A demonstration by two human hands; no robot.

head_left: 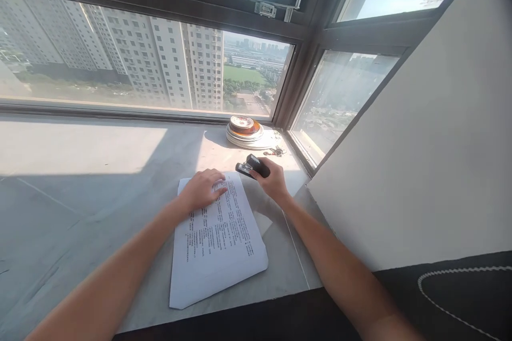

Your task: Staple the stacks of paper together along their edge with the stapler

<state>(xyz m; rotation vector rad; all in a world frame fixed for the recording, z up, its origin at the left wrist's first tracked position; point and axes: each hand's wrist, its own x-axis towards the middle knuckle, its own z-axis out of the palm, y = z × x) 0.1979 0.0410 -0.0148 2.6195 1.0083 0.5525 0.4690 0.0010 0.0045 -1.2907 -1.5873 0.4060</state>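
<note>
A stack of printed white paper sheets (218, 248) lies on the grey stone window ledge (80, 192). My left hand (203, 188) rests flat on the top end of the sheets, fingers spread. My right hand (273, 180) is closed around a black stapler (253, 167), which sits at the upper right corner of the sheets, its jaw pointing left toward the paper.
A pile of plates with an orange patterned dish on top (245, 132) stands at the back of the ledge by the window. A bunch of keys (275, 151) lies beside it. A white wall (420, 160) rises at the right; a dark mattress edge (440, 293) runs below.
</note>
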